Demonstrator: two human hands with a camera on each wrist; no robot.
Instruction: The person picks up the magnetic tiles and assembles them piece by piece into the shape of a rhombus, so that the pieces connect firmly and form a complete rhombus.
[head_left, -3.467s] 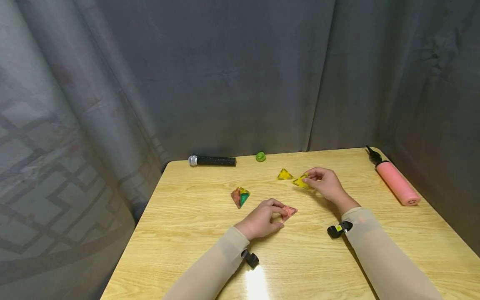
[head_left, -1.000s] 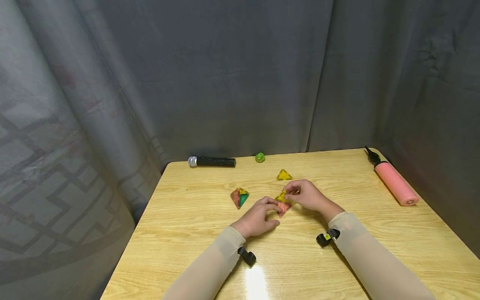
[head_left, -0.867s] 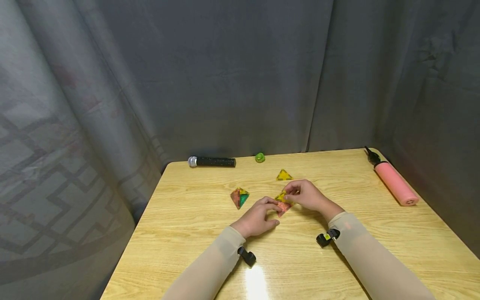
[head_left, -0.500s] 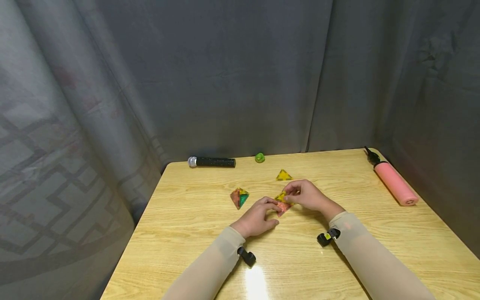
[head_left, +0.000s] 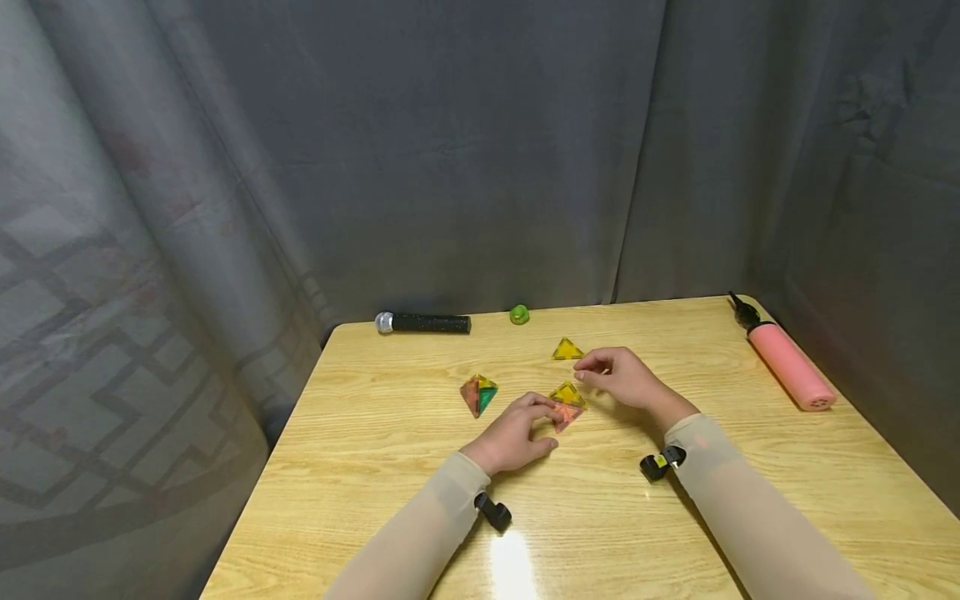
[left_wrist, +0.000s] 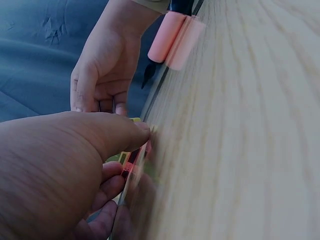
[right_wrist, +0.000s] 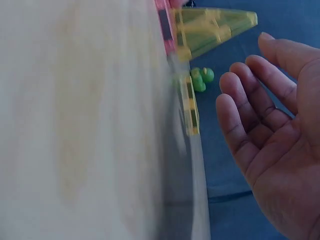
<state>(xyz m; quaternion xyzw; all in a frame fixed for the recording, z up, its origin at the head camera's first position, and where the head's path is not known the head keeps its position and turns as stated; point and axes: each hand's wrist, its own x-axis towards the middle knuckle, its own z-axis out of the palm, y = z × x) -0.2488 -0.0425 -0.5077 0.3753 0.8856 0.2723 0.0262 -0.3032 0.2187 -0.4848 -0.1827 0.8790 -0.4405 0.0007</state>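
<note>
My left hand (head_left: 553, 425) pinches a red triangular tile (head_left: 564, 415) that lies on the wooden table (head_left: 420, 467). A yellow triangular tile (head_left: 567, 393) leans upright on the red tile's far edge. In the right wrist view that yellow tile (right_wrist: 215, 26) stands on the pink-red one (right_wrist: 164, 24). My right hand (head_left: 587, 377) hovers just right of the yellow tile with relaxed fingers and holds nothing. Its open palm (right_wrist: 270, 150) shows in the right wrist view. In the left wrist view my thumb covers the red tile (left_wrist: 134, 161).
A second yellow triangle (head_left: 567, 350) lies flat behind the hands. A small multicoloured pyramid (head_left: 480, 393) stands to the left. A black microphone (head_left: 423, 322) and a green object (head_left: 519, 314) lie at the back edge. A pink pump (head_left: 791, 367) lies at the right.
My right hand carried a yellow tile from the right onto the red tile, then let go and drew back up and right. The left hand kept its hold.
</note>
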